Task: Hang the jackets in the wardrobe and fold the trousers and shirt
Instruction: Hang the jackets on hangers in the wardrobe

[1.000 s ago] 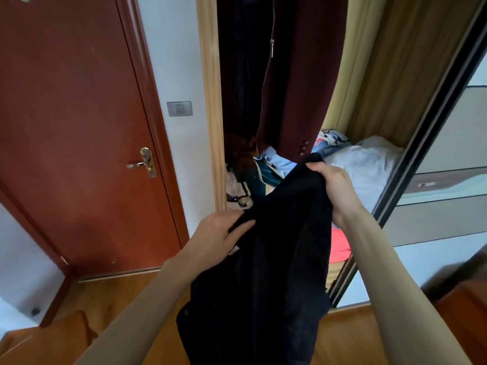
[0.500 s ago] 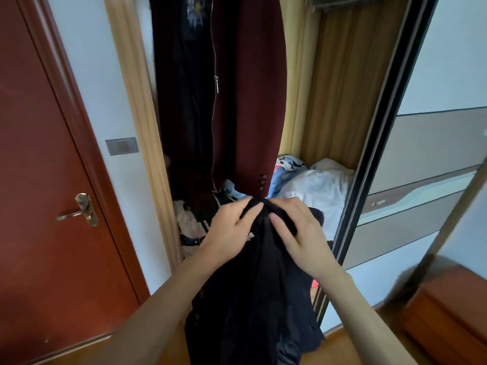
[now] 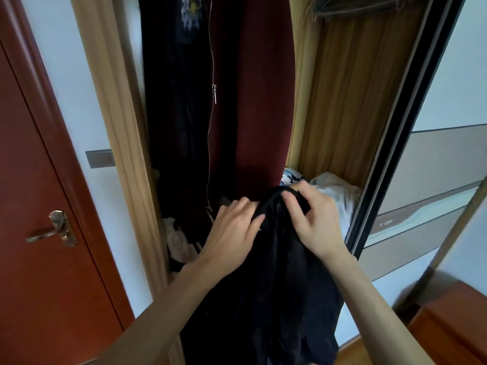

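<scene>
A black garment (image 3: 274, 291) hangs in front of me, bunched at its top. My left hand (image 3: 232, 230) grips the top from the left and my right hand (image 3: 313, 219) pinches it from the right, fingers curled into the cloth. Just behind stands the open wardrobe (image 3: 350, 101). Inside it hang a dark red jacket (image 3: 253, 101) and, to its left, a black zipped jacket (image 3: 174, 101) with a pale print near the top.
Crumpled white and blue clothes (image 3: 334, 191) lie on the wardrobe shelf. Empty hangers (image 3: 350, 6) hang at top right. The mirrored sliding door (image 3: 432, 154) is at the right, a red room door (image 3: 39, 206) at the left. A wooden cabinet (image 3: 453, 325) stands at lower right.
My hands came together at the top of the black garment, which was held spread wider before. My view has tilted upward and shifted right, showing more of the hanging jackets.
</scene>
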A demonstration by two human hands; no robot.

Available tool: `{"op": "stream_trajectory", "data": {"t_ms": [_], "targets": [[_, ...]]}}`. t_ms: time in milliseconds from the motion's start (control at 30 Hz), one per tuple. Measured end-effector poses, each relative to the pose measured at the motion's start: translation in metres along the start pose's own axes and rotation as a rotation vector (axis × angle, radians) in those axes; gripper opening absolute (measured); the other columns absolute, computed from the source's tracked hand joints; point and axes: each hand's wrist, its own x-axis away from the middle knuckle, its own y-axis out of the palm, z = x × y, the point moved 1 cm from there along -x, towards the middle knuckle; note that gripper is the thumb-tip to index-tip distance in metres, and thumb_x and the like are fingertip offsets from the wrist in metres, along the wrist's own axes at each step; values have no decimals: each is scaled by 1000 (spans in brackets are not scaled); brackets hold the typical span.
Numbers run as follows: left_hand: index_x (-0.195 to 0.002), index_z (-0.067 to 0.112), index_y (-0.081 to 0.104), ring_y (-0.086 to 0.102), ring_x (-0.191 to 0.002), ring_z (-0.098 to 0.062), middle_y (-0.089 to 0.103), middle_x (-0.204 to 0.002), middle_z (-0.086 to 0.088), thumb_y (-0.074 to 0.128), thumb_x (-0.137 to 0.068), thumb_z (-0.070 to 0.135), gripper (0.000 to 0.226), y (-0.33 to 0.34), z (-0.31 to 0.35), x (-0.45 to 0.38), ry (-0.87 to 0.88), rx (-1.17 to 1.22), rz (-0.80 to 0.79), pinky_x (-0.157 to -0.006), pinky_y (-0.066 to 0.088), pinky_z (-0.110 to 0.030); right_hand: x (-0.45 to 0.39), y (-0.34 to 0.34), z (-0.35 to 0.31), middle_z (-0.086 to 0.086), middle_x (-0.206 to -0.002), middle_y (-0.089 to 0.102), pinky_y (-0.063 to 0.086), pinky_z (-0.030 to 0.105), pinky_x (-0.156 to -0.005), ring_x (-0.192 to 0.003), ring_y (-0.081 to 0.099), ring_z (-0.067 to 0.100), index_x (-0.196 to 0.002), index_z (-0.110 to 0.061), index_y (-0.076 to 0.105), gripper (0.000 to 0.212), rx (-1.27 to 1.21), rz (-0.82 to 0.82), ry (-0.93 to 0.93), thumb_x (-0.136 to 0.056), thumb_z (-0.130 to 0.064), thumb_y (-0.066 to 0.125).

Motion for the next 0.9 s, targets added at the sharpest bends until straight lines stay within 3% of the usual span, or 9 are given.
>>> {"op": "stream_trajectory", "data": {"t_ms": [133, 267, 433, 533, 733, 833, 900], "targets": [[-136, 14, 56, 53, -103, -10, 60, -113, 7, 52, -105, 21, 32, 24, -6, 7, -31, -45, -4, -93, 44, -28, -20, -12, 7, -6, -72, 62, 48, 44, -65, -63, 60, 21, -85, -20, 62, 20, 20, 63, 39, -102, -31, 59], [-132, 13, 60, 53, -107, -16, 54, -118, 6, 69, -85, 7, 49, 54, -13, 19, -139, -135, -18, -91, 50, -32, -32, -30, 23, 0, -68, 62, 49, 45, -61, -58, 57, 25, -84, -22, 63, 20, 30, 70, 87, -103, -30, 61], [-121, 15, 62, 52, -100, -25, 47, -111, -2, 87, -69, 13, 58, 69, -14, 4, -384, -228, 107, -82, 54, -43, -42, -48, 64, -2, -65, 60, 47, 42, -59, -51, 51, 17, -84, -24, 62, 19, 78, 42, 124, -102, -31, 62], [-109, 19, 54, 58, -92, -25, 55, -103, 0, 85, -74, 10, 47, 78, -7, -12, -395, -221, 196, -78, 55, -44, -47, -64, 97, -4, -65, 60, 45, 38, -59, -50, 51, 15, -86, -27, 63, 16, 83, 26, 172, -101, -33, 62], [-102, 7, 63, 65, -65, -25, 64, -77, -2, 70, -90, 2, 14, 112, 17, -42, -384, -264, 224, -57, 55, -39, -70, -99, 159, 1, -62, 60, 45, 37, -61, -52, 52, 17, -84, -27, 62, 18, 23, -15, 204, -101, -34, 62], [-102, 16, 56, 56, -52, -11, 52, -64, 14, 57, -102, 11, 6, 123, 33, -61, -455, -124, 217, -50, 46, -35, -85, -112, 188, 3, -55, 54, 39, 34, -56, -47, 47, 16, -82, -26, 61, 21, -34, -37, 198, -101, -34, 62], [-100, 25, 52, 56, -50, -11, 53, -57, 9, 54, -105, 24, 6, 120, 47, -72, -486, -22, 224, -53, 48, -38, -95, -119, 205, 3, -54, 52, 35, 32, -54, -45, 44, 15, -80, -26, 59, 23, -80, -65, 192, -102, -33, 62]]}}
